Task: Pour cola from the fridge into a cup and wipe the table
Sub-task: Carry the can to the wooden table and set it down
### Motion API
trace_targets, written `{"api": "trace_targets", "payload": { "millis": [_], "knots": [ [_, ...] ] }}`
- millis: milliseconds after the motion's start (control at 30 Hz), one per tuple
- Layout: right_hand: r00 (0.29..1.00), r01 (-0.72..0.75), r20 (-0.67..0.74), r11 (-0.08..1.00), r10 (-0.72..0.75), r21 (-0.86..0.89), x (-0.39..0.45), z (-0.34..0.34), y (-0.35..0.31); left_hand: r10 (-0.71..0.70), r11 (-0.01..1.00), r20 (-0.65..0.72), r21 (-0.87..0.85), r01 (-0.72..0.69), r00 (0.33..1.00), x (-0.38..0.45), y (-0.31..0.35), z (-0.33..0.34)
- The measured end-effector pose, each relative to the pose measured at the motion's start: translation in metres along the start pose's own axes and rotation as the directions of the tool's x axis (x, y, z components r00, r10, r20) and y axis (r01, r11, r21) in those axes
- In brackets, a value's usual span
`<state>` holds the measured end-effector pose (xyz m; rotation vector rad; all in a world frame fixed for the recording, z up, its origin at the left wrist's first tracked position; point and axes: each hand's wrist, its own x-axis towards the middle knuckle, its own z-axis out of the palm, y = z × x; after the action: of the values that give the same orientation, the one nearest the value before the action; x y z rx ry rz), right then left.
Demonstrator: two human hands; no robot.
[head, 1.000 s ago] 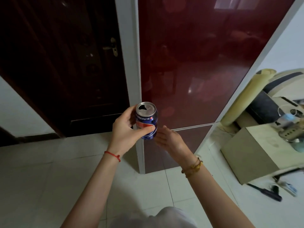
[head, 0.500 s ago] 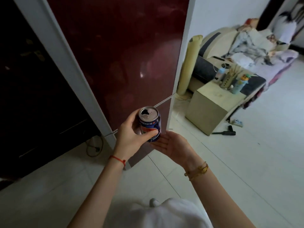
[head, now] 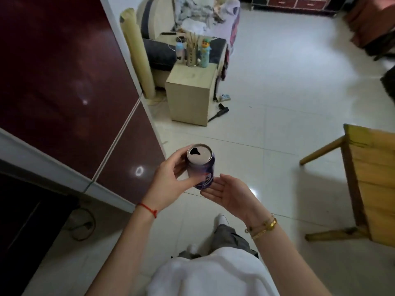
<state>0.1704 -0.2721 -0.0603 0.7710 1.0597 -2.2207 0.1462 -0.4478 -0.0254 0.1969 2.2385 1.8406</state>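
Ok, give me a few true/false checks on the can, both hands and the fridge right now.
1. The left hand holds the can. True.
2. The can is sealed. False: its top shows an open mouth.
3. The right hand grips the can from above. False: it is open, palm up, beside the can's base.
4. The fridge doors are shut. True.
5. A cup stands on the wooden table. False: only the table's corner shows, and no cup is in view.
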Motion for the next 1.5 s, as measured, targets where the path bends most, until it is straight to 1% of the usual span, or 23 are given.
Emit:
{"api": "trace_targets", "payload": {
  "millis": [167, 300, 500, 600, 700, 933, 1200, 1367, 1500],
  "knots": [
    [0.986, 0.122, -0.130, 0.981, -0.102, 0.154, -0.043, -0.057, 0.013, 0.048, 0.998, 0.203, 0.020, -0.053, 0.978, 0.001, 0.007, 0.060],
    [0.958, 0.230, -0.231, 0.937, -0.170, 0.262, -0.084, -0.109, 0.022, 0.074, 0.995, 0.369, 0.029, -0.091, 0.926, -0.006, 0.015, 0.120],
    [0.905, 0.377, -0.358, 0.825, -0.231, 0.421, -0.157, -0.203, 0.045, 0.117, 0.984, 0.585, 0.041, -0.173, 0.803, -0.032, 0.031, 0.234],
    [0.875, 0.437, -0.418, 0.768, -0.244, 0.468, -0.205, -0.255, 0.059, 0.133, 0.977, 0.675, 0.031, -0.209, 0.726, -0.056, 0.037, 0.300],
    [0.840, 0.489, -0.488, 0.720, -0.236, 0.493, -0.252, -0.311, 0.075, 0.141, 0.977, 0.744, 0.002, -0.213, 0.653, -0.084, 0.045, 0.368],
    [0.783, 0.561, -0.573, 0.674, -0.242, 0.481, -0.347, -0.424, 0.090, 0.165, 0.974, 0.842, -0.057, -0.220, 0.514, -0.140, 0.063, 0.506],
    [0.726, 0.640, -0.641, 0.585, -0.248, 0.498, -0.403, -0.512, 0.092, 0.140, 0.966, 0.928, -0.052, -0.251, 0.345, -0.155, 0.076, 0.622],
    [0.683, 0.682, -0.695, 0.536, -0.224, 0.498, -0.420, -0.570, 0.074, 0.154, 0.957, 0.943, -0.068, -0.281, 0.296, -0.147, 0.080, 0.697],
    [0.650, 0.703, -0.732, 0.528, -0.205, 0.477, -0.436, -0.627, 0.043, 0.177, 0.942, 0.947, -0.085, -0.325, 0.266, -0.132, 0.088, 0.766]
  ]
}}
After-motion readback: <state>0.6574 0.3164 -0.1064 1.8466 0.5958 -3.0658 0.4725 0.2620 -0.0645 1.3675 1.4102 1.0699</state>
